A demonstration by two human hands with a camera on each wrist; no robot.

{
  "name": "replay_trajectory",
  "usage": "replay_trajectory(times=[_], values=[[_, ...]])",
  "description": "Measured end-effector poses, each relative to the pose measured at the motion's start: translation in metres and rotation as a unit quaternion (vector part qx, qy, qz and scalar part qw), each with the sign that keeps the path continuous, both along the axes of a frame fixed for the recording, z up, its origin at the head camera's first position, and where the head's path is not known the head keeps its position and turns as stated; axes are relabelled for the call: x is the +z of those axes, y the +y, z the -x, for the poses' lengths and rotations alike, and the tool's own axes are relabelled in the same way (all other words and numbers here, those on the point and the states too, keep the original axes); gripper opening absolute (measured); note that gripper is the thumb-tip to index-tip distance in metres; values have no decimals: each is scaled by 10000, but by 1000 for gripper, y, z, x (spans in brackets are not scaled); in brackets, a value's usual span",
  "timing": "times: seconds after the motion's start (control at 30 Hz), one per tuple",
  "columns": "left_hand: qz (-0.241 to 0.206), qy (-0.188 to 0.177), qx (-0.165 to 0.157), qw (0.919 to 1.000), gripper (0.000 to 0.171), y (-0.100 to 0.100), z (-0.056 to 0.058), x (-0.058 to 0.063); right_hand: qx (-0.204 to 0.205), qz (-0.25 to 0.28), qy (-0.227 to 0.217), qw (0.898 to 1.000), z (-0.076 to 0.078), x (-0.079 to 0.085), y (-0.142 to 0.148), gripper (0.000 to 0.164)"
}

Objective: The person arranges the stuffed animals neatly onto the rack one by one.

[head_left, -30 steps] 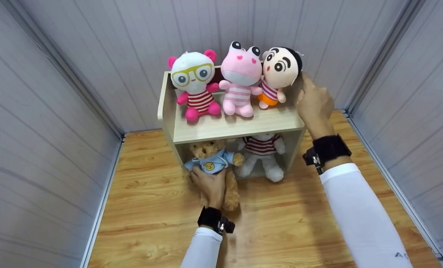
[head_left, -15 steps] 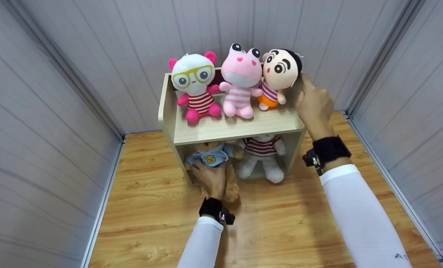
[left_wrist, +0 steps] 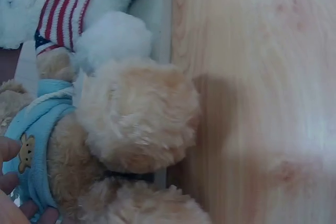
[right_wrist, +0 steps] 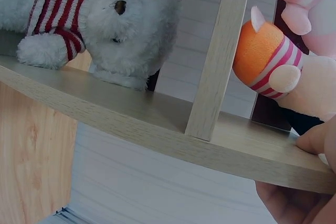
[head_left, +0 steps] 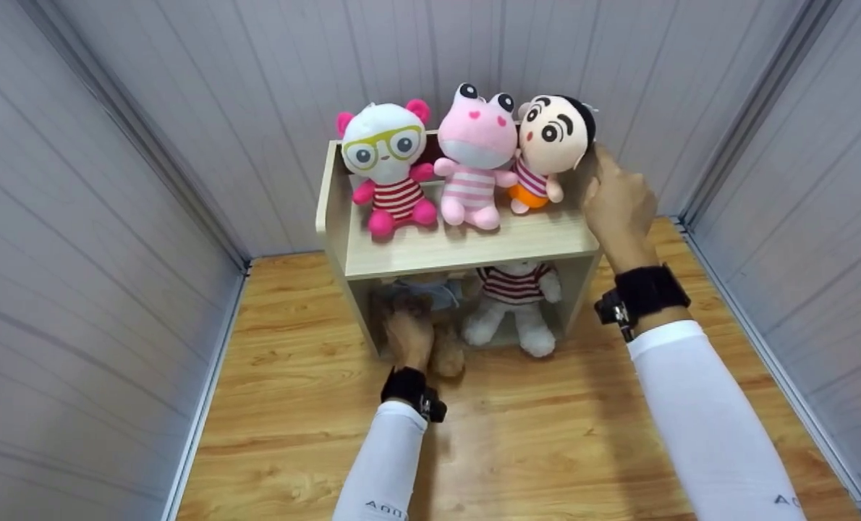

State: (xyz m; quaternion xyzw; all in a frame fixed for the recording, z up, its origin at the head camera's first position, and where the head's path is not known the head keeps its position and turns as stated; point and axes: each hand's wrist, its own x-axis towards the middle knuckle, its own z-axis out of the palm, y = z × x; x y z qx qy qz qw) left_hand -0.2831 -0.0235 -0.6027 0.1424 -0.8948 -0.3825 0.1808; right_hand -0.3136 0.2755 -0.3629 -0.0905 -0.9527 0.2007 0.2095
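My left hand [head_left: 410,333] is inside the lower compartment of a small wooden shelf [head_left: 467,250], on a brown teddy bear [left_wrist: 68,156] in a light blue hoodie. In the left wrist view its fingers hold the hoodie front at the belly; the bear's head is mostly hidden under the upper board in the head view. One leg pokes out over the front edge. With my right hand [head_left: 622,210] I grip the top of the shelf's right side panel [right_wrist: 252,158], thumb inside and fingers outside, close beside a boy doll [head_left: 555,137] with orange shorts.
A white plush bear [head_left: 514,318] in a striped sweater sits in the lower compartment's right half. On the upper board sit a panda plush [head_left: 394,199] with yellow glasses and a pink frog plush [head_left: 477,159]. Grey panel walls surround the wood floor [head_left: 532,449].
My left hand has moved the teddy bear backward, deeper into the lower compartment, so its head has gone under the board. My right hand stays on the side panel. The view shifts slightly.
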Motion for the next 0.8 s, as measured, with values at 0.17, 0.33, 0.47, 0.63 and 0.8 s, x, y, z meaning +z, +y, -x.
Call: replay_trajectory(times=[0.17, 0.33, 0.47, 0.63, 0.8], values=[[74, 75, -356, 9993, 31, 2, -3, -8, 18, 13, 38, 10000, -1, 0, 0, 57], [-65, 256, -503, 9984, 60, 2, -4, -19, 30, 36, 46, 10000, -1, 0, 0, 58], [-18, 304, -562, 9980, 72, 2, -5, -26, 31, 63, 30, 10000, 0, 1, 0, 57], [-63, 61, -696, 9975, 87, 3, -9, -30, 19, 56, 7, 10000, 0, 1, 0, 57], [145, -110, -827, 9964, 99, 2, -12, -35, 27, 49, 53, 10000, -1, 0, 0, 57]])
